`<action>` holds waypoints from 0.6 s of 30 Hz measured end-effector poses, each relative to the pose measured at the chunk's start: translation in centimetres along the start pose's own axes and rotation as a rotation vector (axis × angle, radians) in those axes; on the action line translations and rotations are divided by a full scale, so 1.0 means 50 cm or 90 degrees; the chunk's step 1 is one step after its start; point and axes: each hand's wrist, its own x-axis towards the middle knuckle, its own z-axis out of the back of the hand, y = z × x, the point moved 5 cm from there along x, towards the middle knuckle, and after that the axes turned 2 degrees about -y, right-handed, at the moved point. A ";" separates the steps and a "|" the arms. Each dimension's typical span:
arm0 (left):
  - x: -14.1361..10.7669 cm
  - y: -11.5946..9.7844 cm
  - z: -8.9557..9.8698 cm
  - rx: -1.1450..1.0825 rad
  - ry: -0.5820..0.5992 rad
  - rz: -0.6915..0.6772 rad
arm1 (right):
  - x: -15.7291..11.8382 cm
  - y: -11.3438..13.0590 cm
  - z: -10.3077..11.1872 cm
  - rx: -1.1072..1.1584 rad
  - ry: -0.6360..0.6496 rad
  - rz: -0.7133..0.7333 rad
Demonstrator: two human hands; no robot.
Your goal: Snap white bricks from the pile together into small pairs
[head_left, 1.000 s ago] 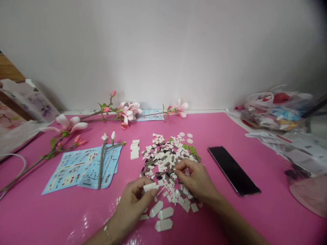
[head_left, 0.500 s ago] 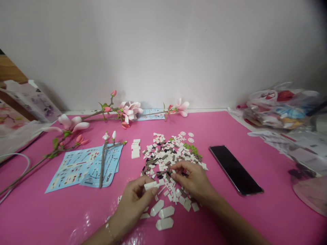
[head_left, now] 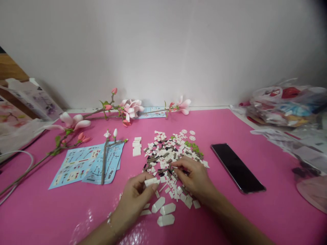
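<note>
My left hand [head_left: 135, 194] pinches a white building brick [head_left: 151, 182] between thumb and fingers, just left of the pile. My right hand [head_left: 195, 177] reaches over the pile of loose building bricks [head_left: 167, 154], its thumb and forefinger closed together. Something small and pale shows at those fingertips, too small to name. White, grey-brown, black and green pieces make up the pile. Several long white pointed plates [head_left: 166, 220] lie in front of it. A short row of white bricks [head_left: 137, 146] sits to its left.
Blue instruction sheets [head_left: 74, 166] lie at left, with a brown brick-built branch [head_left: 104, 163] on top. Pink magnolia stems [head_left: 131, 109] rest along the back and left. A dark phone [head_left: 237, 168] lies right. Plastic bags [head_left: 283, 105] are piled at the far right.
The view has shifted slightly. My left hand still holds the white brick, now turned a little. My right hand's fingers have shifted slightly over the pile.
</note>
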 end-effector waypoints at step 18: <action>0.006 -0.011 0.016 0.046 -0.054 -0.029 | -0.004 -0.017 -0.028 -0.152 0.075 0.036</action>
